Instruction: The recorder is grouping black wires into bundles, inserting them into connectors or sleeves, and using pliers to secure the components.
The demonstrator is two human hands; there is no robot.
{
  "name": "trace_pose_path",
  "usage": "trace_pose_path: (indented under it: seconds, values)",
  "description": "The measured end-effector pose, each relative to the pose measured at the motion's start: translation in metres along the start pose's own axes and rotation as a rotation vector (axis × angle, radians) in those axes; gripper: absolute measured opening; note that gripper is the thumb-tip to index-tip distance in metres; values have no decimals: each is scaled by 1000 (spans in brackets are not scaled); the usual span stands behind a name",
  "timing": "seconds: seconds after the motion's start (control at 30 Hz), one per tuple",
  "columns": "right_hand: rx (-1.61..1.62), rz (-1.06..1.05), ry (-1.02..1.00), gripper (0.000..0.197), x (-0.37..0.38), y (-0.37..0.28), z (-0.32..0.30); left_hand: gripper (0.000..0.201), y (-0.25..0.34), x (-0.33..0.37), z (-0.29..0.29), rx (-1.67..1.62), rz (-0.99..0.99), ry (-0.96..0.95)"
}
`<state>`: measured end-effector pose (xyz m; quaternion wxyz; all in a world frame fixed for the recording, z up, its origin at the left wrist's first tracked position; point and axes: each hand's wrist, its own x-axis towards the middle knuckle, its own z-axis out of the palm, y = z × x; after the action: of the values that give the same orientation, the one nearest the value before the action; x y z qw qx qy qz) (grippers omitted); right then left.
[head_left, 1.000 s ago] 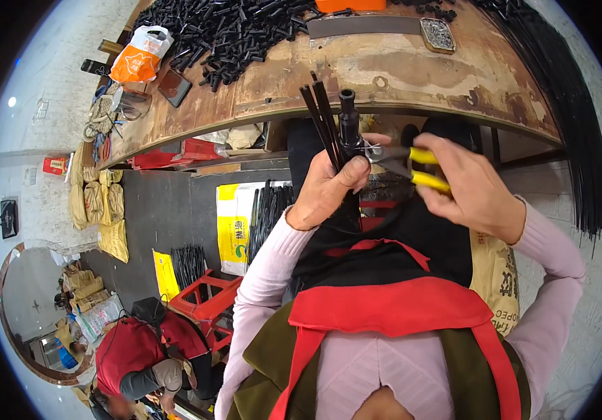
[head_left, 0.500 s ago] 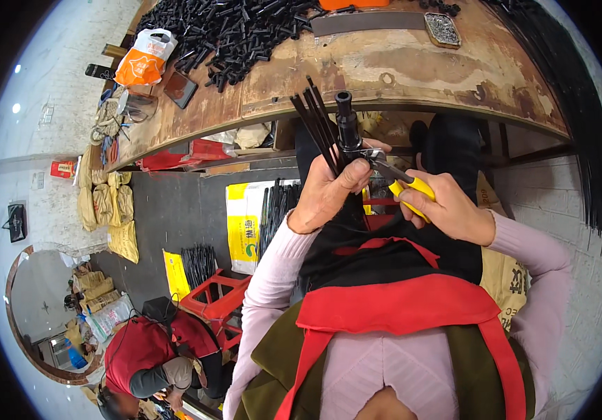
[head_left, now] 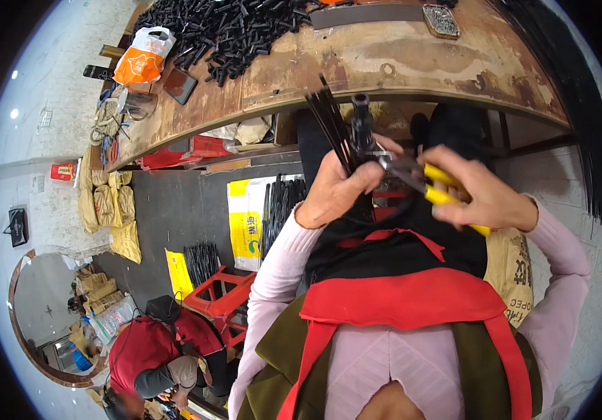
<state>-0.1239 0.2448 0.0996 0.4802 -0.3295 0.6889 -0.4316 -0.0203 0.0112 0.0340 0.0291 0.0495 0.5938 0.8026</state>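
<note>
My left hand (head_left: pixel 346 187) is closed round a stepped black tube (head_left: pixel 362 129) and several thin black rods (head_left: pixel 327 122) that look like umbrella ribs. The tube stands upright, its hollow end toward the bench edge, and the rods fan out to its left. In my right hand (head_left: pixel 479 187) are yellow-handled pliers (head_left: pixel 441 196), their handles spread apart and blurred by motion. The metal jaws point left, close to a small shiny bit at the base of the tube. Whether the jaws grip it cannot be made out.
On the wooden bench (head_left: pixel 399 66) lie a heap of black tubes (head_left: pixel 238 35), a tin of small metal pieces (head_left: pixel 441 21), a phone (head_left: pixel 180 85) and an orange-white bag (head_left: pixel 143 59). Long black rods (head_left: pixel 588 140) hang at the right. A co-worker (head_left: pixel 150 350) bends over at lower left.
Both hands have shifted a little to the right with the tube and rods. My right hand has drawn further right, and the pliers' handles have spread wider.
</note>
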Motion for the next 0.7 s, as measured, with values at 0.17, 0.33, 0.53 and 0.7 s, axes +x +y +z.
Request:
trace_pose_path:
  seconds: [0.17, 0.33, 0.53, 0.7]
  values:
    - [-740, -388, 341, 38, 14, 20, 0, 34, -2, 0, -1, -16, -11, 22]
    - [-191, 24, -86, 33, 10, -9, -10, 29, -3, -2, -3, -24, 11, 17]
    - [85, 105, -132, 39, 8, -19, -1, 29, -4, -4, -6, -38, -6, 10]
    - [393, 454, -342, 47, 7, -25, -8, 26, -1, -4, -2, -53, 2, -59]
